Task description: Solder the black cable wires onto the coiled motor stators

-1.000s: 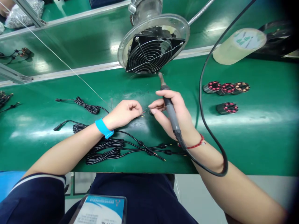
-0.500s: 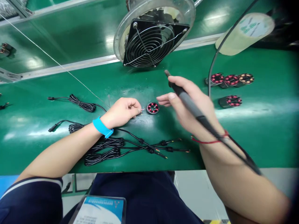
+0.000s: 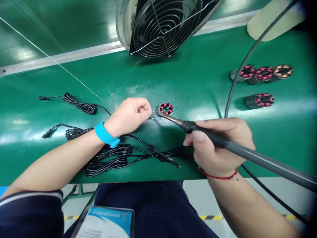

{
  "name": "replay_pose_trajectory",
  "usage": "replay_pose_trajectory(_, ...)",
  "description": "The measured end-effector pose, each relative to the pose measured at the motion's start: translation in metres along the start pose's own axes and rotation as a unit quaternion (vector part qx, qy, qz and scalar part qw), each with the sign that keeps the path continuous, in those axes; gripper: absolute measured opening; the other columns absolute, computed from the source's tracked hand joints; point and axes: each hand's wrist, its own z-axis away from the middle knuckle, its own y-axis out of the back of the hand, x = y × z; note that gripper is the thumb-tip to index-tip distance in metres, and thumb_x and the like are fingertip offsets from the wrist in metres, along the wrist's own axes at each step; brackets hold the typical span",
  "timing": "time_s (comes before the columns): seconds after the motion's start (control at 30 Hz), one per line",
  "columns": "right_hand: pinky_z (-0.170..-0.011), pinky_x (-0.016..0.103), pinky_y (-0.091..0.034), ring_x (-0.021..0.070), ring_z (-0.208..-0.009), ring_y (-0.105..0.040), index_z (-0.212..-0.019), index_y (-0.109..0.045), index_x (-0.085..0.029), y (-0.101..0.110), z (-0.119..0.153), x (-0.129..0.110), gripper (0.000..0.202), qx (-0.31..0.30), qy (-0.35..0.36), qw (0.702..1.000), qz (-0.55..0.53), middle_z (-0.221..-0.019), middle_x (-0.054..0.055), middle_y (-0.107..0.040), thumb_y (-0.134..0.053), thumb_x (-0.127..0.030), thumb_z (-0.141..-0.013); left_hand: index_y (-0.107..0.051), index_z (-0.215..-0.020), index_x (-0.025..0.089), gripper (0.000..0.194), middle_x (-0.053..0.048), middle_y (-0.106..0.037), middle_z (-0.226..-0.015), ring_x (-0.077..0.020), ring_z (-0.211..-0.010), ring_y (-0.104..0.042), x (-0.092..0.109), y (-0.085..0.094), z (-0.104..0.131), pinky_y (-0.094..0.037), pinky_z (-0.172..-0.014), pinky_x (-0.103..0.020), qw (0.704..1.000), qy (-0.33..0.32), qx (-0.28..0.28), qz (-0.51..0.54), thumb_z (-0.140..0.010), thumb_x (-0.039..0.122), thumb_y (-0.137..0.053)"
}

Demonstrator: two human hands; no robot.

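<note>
My right hand [image 3: 220, 145] is wrapped round the dark handle of a soldering iron [image 3: 213, 135]. The iron's tip points left and lies at the near edge of a small ring-shaped motor stator [image 3: 165, 108] with red windings. Just left of it, my left hand [image 3: 131, 115], with a blue wristband, pinches a thin wire [image 3: 153, 111] whose end meets the tip. Whether a cable end is also in those fingers is hidden. Bundled black cables [image 3: 106, 165] with bared coloured ends lie below and behind my left forearm.
A fan with a wire guard [image 3: 162, 31] hangs over the back of the green bench. Several more stators [image 3: 264, 99] stand at the right, near a pale roll [image 3: 262, 26]. The iron's grey cord [image 3: 237, 79] loops past them. A thin strand [image 3: 59, 65] slants down from upper left.
My right hand has come down and turned the soldering iron, bringing its tip from up and away to the wire beside the stator. My left hand keeps its pinch. The view has shifted slightly.
</note>
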Motion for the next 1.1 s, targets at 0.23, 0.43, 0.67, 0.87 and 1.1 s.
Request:
replay_pose_trajectory(0.23, -0.048, 0.033, -0.050, 0.0170, -0.054, -0.064, -0.096, -0.066, -0.027, 0.000, -0.002, -0.003, 0.020, -0.013, -0.018, 1.000, 0.019, -0.067, -0.002, -0.064, -0.072, -0.040, -0.082, -0.057, -0.066, 0.015, 0.012, 0.003, -0.056, -0.055, -0.0066, -0.051, -0.046, 0.000, -0.002, 0.000, -0.035, -0.048, -0.021, 1.000, 0.003, 0.005, -0.001, -0.076, 0.010, -0.053)
replay_pose_trajectory(0.43, -0.047, 0.031, -0.049, 0.0147, -0.050, -0.062, -0.096, -0.066, -0.025, -0.001, -0.003, -0.003, 0.020, -0.020, -0.005, 1.000, 0.001, -0.068, -0.002, -0.065, -0.073, -0.037, -0.082, -0.057, -0.066, 0.015, 0.012, 0.004, -0.057, -0.054, -0.0056, -0.048, -0.042, 0.001, -0.002, 0.001, -0.033, -0.047, -0.021, 1.000, 0.000, 0.009, -0.003, -0.077, 0.011, -0.055)
replay_pose_trajectory(0.67, -0.044, 0.031, -0.047, 0.0144, -0.047, -0.061, -0.095, -0.068, -0.023, -0.002, -0.006, -0.006, 0.020, -0.018, 0.002, 1.000, -0.011, -0.061, -0.004, -0.063, -0.075, -0.034, -0.080, -0.058, -0.067, 0.015, 0.012, 0.004, -0.056, -0.054, -0.0061, -0.049, -0.043, 0.003, -0.003, 0.001, -0.032, -0.047, -0.022, 1.000, 0.003, 0.012, -0.013, -0.078, 0.011, -0.054)
replay_pose_trajectory(0.87, -0.046, 0.032, -0.048, 0.0146, -0.048, -0.061, -0.096, -0.067, -0.024, -0.001, -0.003, -0.003, 0.021, -0.019, -0.003, 1.000, 0.006, -0.063, -0.003, -0.063, -0.074, -0.038, -0.081, -0.058, -0.067, 0.015, 0.012, 0.004, -0.056, -0.054, -0.0062, -0.049, -0.043, 0.002, -0.002, 0.001, -0.033, -0.048, -0.022, 1.000, -0.002, 0.013, -0.016, -0.077, 0.012, -0.054)
replay_pose_trajectory(1.1, -0.045, 0.034, -0.050, 0.0168, -0.049, -0.063, -0.096, -0.065, -0.028, -0.003, -0.006, -0.010, 0.019, -0.022, -0.014, 1.000, 0.006, -0.065, -0.002, -0.065, -0.072, -0.040, -0.082, -0.057, -0.065, 0.016, 0.013, 0.003, -0.056, -0.053, -0.0071, -0.048, -0.042, 0.001, -0.003, 0.000, -0.032, -0.048, -0.024, 1.000, -0.005, 0.016, -0.006, -0.077, 0.013, -0.055)
